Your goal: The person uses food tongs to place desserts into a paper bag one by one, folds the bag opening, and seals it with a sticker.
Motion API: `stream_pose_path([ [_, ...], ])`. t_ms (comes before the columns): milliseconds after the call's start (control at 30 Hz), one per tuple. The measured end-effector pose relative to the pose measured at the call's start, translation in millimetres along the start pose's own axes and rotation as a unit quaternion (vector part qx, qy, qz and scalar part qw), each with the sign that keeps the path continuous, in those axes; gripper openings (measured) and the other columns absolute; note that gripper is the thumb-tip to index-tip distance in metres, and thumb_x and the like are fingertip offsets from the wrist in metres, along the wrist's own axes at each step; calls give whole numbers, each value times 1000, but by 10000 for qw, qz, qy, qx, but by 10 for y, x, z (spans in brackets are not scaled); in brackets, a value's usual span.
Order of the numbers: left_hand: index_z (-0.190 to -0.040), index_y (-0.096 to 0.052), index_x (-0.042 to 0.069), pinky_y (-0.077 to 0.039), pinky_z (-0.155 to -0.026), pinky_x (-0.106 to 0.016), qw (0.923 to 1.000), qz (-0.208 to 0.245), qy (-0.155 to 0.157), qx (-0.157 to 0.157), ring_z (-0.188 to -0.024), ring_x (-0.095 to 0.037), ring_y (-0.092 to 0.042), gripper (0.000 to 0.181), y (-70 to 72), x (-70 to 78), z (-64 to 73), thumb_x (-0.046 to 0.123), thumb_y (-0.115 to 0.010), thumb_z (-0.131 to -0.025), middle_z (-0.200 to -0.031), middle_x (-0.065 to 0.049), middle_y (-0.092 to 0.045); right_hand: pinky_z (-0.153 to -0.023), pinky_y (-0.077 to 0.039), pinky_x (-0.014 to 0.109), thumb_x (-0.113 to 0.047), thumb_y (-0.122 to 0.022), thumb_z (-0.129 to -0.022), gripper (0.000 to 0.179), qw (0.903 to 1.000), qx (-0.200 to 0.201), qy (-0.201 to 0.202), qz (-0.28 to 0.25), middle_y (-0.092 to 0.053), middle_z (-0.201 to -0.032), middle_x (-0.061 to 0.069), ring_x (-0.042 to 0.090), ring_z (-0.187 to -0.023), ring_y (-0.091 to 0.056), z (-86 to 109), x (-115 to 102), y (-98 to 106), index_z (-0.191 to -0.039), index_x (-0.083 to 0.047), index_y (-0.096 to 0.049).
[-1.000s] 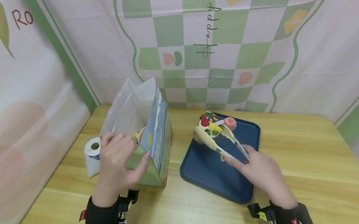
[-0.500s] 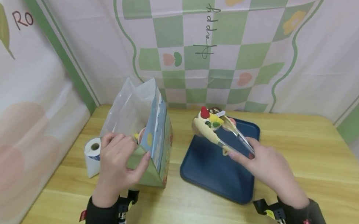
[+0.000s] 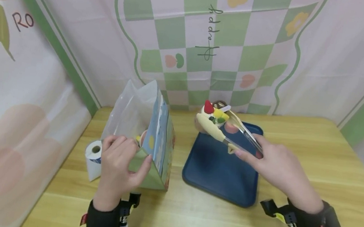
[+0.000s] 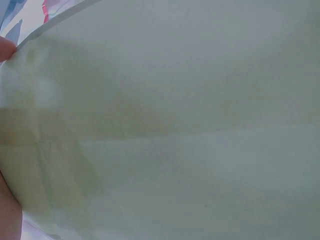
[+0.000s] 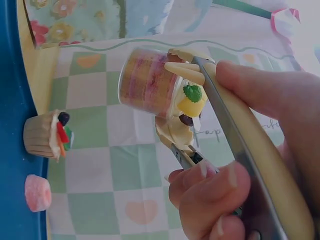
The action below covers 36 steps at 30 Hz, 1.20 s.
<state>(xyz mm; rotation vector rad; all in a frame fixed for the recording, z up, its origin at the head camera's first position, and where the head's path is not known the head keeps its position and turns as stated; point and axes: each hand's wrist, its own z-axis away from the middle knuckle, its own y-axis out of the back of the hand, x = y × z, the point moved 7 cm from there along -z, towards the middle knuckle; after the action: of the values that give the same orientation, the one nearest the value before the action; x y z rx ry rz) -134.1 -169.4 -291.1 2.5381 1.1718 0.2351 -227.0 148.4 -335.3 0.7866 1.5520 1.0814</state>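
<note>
My right hand (image 3: 280, 167) squeezes a pair of tongs (image 3: 212, 129) with cream-coloured tips and metal arms. Between the tips sits a clear dessert cup (image 5: 146, 82) of layered cake, topped with a strawberry, yellow fruit and a green leaf. It is raised above the far left edge of a dark blue tray (image 3: 218, 177). My left hand (image 3: 123, 168) pinches the near top edge of a standing paper bag (image 3: 153, 170), fingers over the rim and thumb outside. Inside the bag shows a pink and yellow item (image 3: 143, 138), partly hidden. The bag's pale green side fills the left wrist view.
On the tray a small cupcake (image 5: 42, 136) and a pink round sweet (image 5: 38, 193) stand near the far edge. A white paper roll (image 3: 94, 158) is left of the bag. A printed curtain (image 3: 244, 42) hangs behind the wooden table (image 3: 313, 173).
The dessert cup has risen off the tray in the tongs. My right hand has shifted to the right and slightly up; my left hand keeps its place on the bag.
</note>
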Motion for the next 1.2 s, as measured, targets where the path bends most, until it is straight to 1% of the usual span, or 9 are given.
stream_pose_path([
  [400,-65,-43,9,-32,-76,-41,10000,-25,30,-31,-58,-16,-36,39,1,-1,3,34,-53,-93,-59,-1,-44,-51,-32,30,-68,-53,-88,79,9997,168,92,149,-50,-65,2,17,-58,-49,18,-63,123,-135,-4,-49],
  [533,-65,-44,9,-32,-76,-41,10000,-24,20,-24,-57,-16,-36,39,3,0,2,34,-53,-93,-59,-1,-44,-50,-31,30,-67,-53,-88,77,9995,228,183,154,-50,-65,2,16,-56,-48,18,-103,164,-135,-7,-49],
  [667,-65,-44,9,-31,-76,-40,10000,-8,14,-18,-58,-16,-36,39,4,1,0,34,-53,-93,-59,-1,-44,-50,-30,30,-68,-52,-88,74,9994,227,240,140,-49,-66,1,16,-55,-45,15,-142,202,-134,-9,-50],
  [1033,-65,-44,9,-32,-76,-40,10000,5,22,-33,-58,-16,-37,39,3,2,-6,34,-53,-93,-59,-1,-45,-49,-29,30,-69,-50,-88,74,9995,196,214,97,-47,-65,2,16,-54,-43,1,-194,270,-133,-10,-50],
  [1200,-65,-44,9,-32,-76,-40,10000,6,13,-33,-58,-16,-37,38,3,4,-4,33,-53,-93,-59,-1,-45,-49,-29,30,-67,-52,-89,67,9988,343,320,107,-47,-64,1,16,-52,-42,10,-232,319,-126,-11,-53],
])
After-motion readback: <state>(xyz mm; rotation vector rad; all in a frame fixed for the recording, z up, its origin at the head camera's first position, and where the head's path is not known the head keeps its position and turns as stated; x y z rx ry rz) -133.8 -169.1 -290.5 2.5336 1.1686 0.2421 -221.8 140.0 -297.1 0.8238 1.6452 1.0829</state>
